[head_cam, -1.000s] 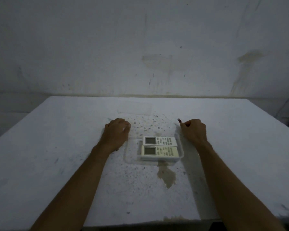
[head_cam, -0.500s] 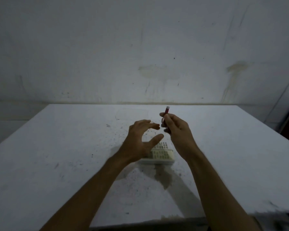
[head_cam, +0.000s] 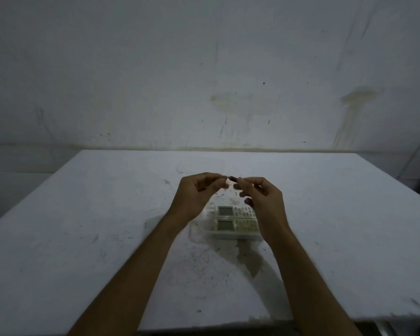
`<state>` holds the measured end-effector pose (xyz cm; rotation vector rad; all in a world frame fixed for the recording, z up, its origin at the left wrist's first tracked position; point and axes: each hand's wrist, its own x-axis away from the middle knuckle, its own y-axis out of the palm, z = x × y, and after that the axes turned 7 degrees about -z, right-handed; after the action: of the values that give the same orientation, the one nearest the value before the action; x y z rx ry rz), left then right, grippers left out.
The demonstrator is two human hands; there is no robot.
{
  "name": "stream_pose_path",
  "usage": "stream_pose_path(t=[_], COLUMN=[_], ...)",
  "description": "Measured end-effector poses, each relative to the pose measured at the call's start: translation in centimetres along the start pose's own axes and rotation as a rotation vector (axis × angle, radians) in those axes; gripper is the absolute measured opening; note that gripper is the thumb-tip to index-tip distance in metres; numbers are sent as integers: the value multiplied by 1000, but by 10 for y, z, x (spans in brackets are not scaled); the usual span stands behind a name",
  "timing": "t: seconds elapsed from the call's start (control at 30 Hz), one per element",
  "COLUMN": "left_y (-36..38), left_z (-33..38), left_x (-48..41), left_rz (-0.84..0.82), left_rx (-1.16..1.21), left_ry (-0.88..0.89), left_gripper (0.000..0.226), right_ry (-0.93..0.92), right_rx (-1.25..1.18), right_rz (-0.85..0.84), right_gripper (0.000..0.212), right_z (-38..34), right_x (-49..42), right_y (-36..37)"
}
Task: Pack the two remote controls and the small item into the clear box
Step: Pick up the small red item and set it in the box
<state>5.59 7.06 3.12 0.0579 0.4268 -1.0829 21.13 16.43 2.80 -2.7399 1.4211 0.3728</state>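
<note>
Head view: the left hand [head_cam: 199, 195] and right hand [head_cam: 262, 202] are raised together above the white speckled desk [head_cam: 83, 238], fingertips pinching a small dark reddish item [head_cam: 232, 178] between them; below the hands, two cream rectangular remote controls [head_cam: 233, 218] lie side by side in the clear plastic box [head_cam: 199, 232].

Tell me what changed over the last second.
Both hands left the table and rose above the box. The right hand lifted the small red item; now the left hand pinches its other end too. The two remotes stayed in the box.
</note>
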Motion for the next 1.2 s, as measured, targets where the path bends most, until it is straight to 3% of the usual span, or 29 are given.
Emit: stream_pose_path(t=[0.13,0.27,0.47,0.63,0.77,0.87,0.97,1.1,1.2], left_y=[-5,-7,-5,-9,-12,-14,-14,-18,-26], left_z=[0,-2,-6,-8,-6,-7,-8,-6,-2], left_x=[-3,-4,-2,-2,-2,-4,-5,-5,-2], left_rz=[61,87,-13,-24,19,28,5,-113,-167], left_rx=[105,154,326,427,451,421,440,626,461], left_ry=[-43,-68,-99,-144,-170,-169,-210,-284,-237], left_gripper=[16,23,30,29,34,36,35,35,28], right_ry=[-69,-172,-117,-58,-27,13,32,35,51], right_rx=[223,567,335,184,150,83,18,-68,-23], right_rz=[-109,-68,20,11,-59,-116,-151,-183,-183], right_gripper=[20,24,9,23,17,24,30,23,21], right_z=[0,-2,-3,-3,-4,-4,-3,-2,-3], right_x=[3,-4,-4,-3,-3,-2,1,2,-2], right_y=[10,19,30,33,33,33,35,36,29])
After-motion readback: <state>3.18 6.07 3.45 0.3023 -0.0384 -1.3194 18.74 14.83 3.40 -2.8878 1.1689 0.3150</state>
